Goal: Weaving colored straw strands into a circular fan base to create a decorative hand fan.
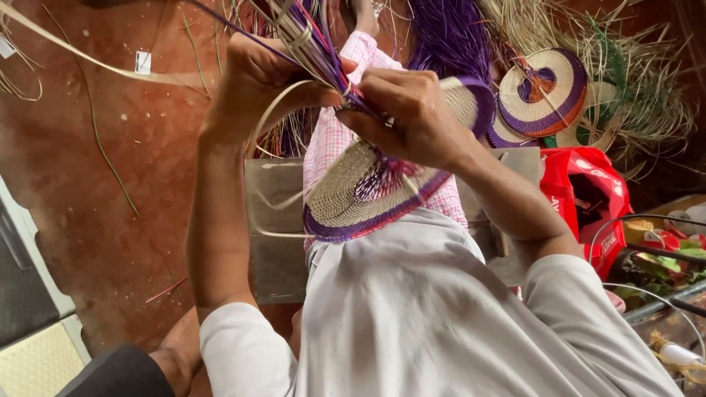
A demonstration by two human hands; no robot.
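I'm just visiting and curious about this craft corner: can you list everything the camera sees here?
Woven fan in progress: one, cream with purple rim, held in front of the person's chest.
Bundle of strands: one, purple, pink and cream, rising from the fan between both hands.
Finished woven fans: a few, cream with purple bands, stacked upper right.
Loose straw: a pile, pale tan, upper right around the fans.
Purple fibres: one bunch, top centre.
Bag: one, red, right.
Floor: reddish brown, left.
Left hand: gripping the strands.
Right hand: gripping the fan's base.
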